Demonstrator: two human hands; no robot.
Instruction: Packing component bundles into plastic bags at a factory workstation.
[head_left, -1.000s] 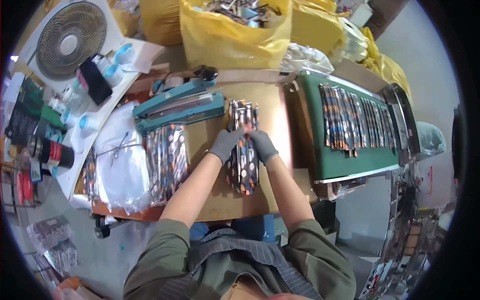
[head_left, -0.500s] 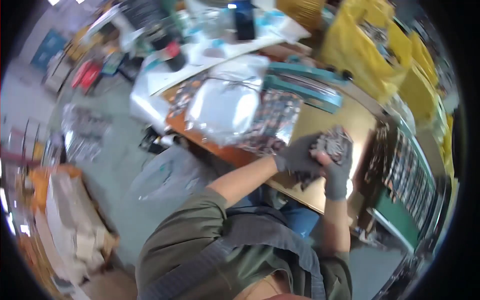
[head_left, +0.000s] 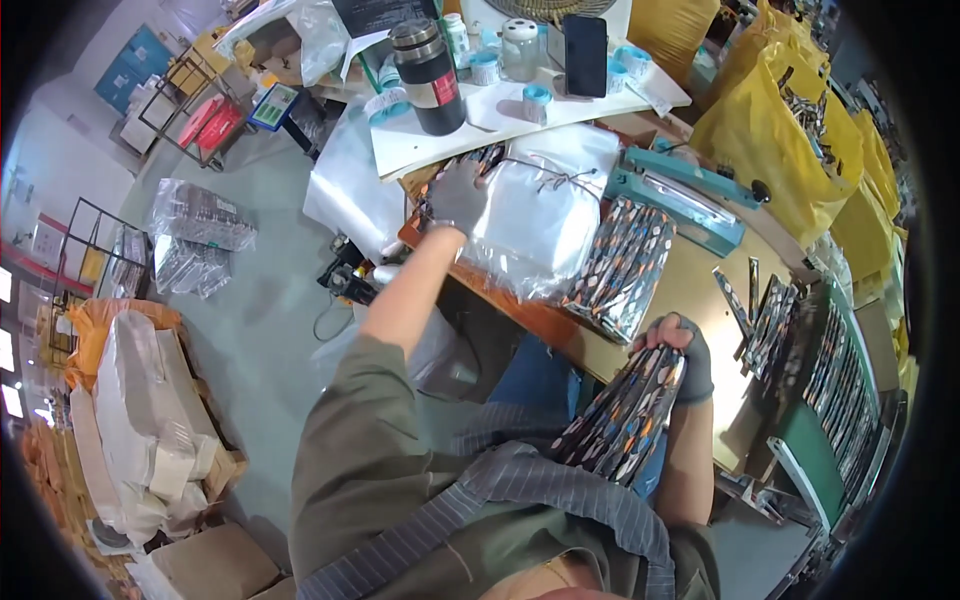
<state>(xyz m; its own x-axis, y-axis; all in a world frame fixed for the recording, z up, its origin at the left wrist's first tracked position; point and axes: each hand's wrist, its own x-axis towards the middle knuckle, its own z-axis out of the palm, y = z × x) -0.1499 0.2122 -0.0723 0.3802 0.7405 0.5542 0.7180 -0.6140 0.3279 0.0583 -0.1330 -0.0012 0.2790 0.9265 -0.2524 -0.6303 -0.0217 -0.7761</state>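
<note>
My right hand point(head_left: 682, 358), in a grey glove with bare fingertips, is closed round one end of a bundle of long, narrow printed strips point(head_left: 625, 415). The strips are dark with orange, white and blue oval marks and fan downward over my lap. My left hand point(head_left: 457, 198), gloved in grey, reaches across the table's left side. Its fingers appear spread over similar strips point(head_left: 487, 157), beside a stack of clear plastic bags point(head_left: 540, 215) tied with dark cord. A wrapped pack of strips point(head_left: 625, 265) lies right of the bags.
A teal bar sealer point(head_left: 685, 200) stands behind the pack. A white shelf point(head_left: 400, 150) carries a dark flask point(head_left: 430, 80), a phone point(head_left: 586, 55) and tape rolls. Loose strips point(head_left: 770, 325) and a green-sided rack of strips point(head_left: 815, 450) are right; yellow sacks point(head_left: 765, 140) stand behind.
My left hand has left the bundle and moved left, past the plastic bags. My right hand has come down slightly, and the bundle now hangs toward my lap.
</note>
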